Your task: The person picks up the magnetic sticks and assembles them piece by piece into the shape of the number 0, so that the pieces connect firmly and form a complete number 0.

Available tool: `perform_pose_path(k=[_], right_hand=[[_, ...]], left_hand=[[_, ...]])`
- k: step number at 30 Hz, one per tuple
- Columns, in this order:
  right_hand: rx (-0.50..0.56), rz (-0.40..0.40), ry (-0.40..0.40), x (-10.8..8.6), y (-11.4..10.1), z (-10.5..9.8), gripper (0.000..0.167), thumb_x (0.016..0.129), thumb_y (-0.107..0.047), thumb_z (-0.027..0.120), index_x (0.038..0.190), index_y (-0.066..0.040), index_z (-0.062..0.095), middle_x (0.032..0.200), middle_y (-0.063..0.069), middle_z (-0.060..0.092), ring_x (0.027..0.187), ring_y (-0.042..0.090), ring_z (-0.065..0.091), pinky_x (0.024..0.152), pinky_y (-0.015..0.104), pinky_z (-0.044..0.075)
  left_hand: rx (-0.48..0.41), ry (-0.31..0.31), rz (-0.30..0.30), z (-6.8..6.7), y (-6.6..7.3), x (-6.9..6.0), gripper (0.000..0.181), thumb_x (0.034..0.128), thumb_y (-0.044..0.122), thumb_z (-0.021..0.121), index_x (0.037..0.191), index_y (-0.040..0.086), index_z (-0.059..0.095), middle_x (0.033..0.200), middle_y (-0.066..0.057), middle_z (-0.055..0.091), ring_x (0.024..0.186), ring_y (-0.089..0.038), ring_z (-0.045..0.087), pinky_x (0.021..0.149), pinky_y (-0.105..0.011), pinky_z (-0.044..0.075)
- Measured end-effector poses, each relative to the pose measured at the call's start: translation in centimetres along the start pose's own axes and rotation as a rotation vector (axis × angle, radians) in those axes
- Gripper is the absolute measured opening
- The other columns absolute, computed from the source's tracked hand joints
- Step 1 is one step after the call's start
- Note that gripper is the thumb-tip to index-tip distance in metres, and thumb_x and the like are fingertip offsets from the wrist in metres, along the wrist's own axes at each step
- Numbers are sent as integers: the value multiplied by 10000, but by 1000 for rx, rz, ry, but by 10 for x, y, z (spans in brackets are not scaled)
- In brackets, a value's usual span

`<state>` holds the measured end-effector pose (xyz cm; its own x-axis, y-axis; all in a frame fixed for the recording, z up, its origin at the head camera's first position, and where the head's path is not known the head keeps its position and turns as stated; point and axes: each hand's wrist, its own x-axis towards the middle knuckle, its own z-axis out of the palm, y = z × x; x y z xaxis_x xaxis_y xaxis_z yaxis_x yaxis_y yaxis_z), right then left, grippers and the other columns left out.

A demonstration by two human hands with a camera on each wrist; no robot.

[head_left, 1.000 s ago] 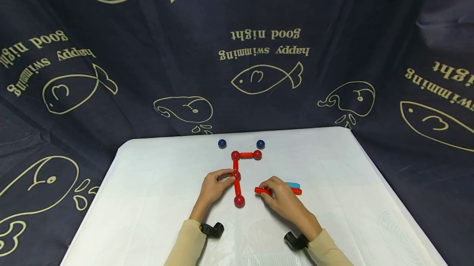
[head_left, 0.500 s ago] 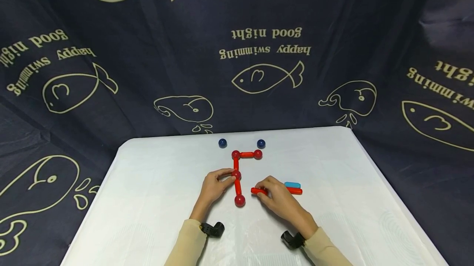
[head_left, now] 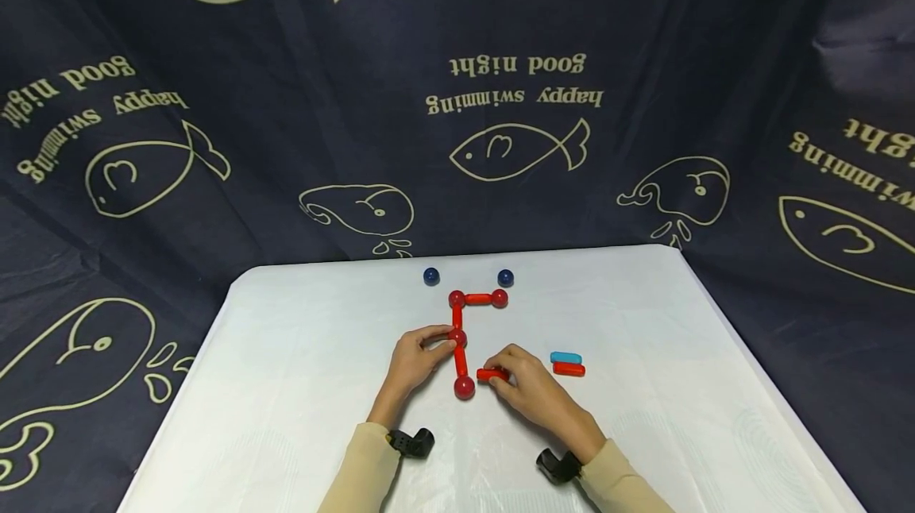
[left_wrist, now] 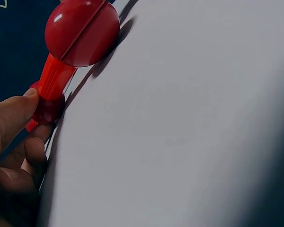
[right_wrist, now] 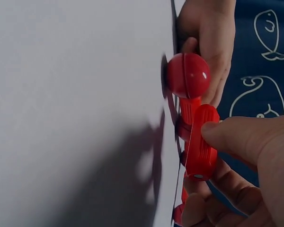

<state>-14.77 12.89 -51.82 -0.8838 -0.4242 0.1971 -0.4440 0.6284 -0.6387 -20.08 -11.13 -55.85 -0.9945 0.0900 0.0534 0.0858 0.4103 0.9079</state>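
Red balls and red rods form a joined chain on the table, with its near end ball (head_left: 464,387) closest to me. My left hand (head_left: 413,360) pinches the middle ball (head_left: 459,337) of that chain between thumb and fingers; the left wrist view shows the near ball (left_wrist: 82,33) and a rod (left_wrist: 56,78) beyond the fingertips. In my right hand (head_left: 532,387) a loose red rod (head_left: 490,374) is pinched, its free end just right of the near ball and apart from it. A metal dot shows on the end of this rod (right_wrist: 202,146) in the right wrist view.
A light blue rod (head_left: 566,357) and another red rod (head_left: 569,369) lie side by side to the right of my right hand. Two dark blue balls, one left (head_left: 431,276) and one right (head_left: 505,278), sit near the far edge of the white table (head_left: 322,314).
My right hand has moved left with the red rod, away from the two lying rods and up to the near end ball. My left hand stays on the middle ball.
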Motion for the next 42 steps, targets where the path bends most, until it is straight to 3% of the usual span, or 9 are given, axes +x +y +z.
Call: perform_pose_path(k=[10,17,21,25,29,33,42], right_hand=[[-36,-54,-43,0,2,8,143,921,-76,759,1060,-110,764,1008,-28,655,889,75,590,792,270,549],[-33,-71,-57,-1,3,9,133,926,-69,753,1052,-111,761,1005,-20,658,882,74,584,782,258,543],[-36,-63,-57,-1,2,9,138,923,-67,755,1055,-106,762,1004,-17,660,876,77,588,775,257,543],[-28,-54,-66,-2,2,10,140,920,-72,760,1056,-100,759,989,-22,655,859,73,592,758,244,542],[-23,-52,-80,-3,3,9,144,923,-83,760,1066,-98,754,981,-25,654,846,65,594,749,239,543],[-35,-47,-90,-3,4,8,142,925,-108,764,1067,-101,756,973,-35,661,835,53,590,744,237,546],[-94,-94,-143,8,2,-5,175,954,-153,734,1110,-74,743,1010,3,689,878,97,630,805,289,580]], left_hand=[[10,5,7,0,0,0,274,926,295,778,1182,197,779,1153,-47,777,741,-104,641,538,-249,533],[22,15,18,1,0,1,268,923,314,779,1172,213,785,1138,-8,782,1027,-161,639,716,-246,525],[22,15,16,1,0,0,268,924,303,779,1174,209,784,1134,-12,783,984,-156,638,700,-238,516],[16,16,16,1,-1,0,272,921,300,782,1173,199,784,1131,-25,784,890,-152,652,596,-250,530],[24,33,18,2,-1,-1,265,915,300,785,1164,208,789,1122,-2,787,1064,-179,682,813,-349,572],[25,40,28,2,-1,-1,265,914,296,785,1164,209,790,1115,9,789,1214,-230,665,1052,-495,497],[17,34,28,1,-1,-2,266,914,283,784,1168,207,789,1121,9,788,1233,-236,660,1081,-518,480]])
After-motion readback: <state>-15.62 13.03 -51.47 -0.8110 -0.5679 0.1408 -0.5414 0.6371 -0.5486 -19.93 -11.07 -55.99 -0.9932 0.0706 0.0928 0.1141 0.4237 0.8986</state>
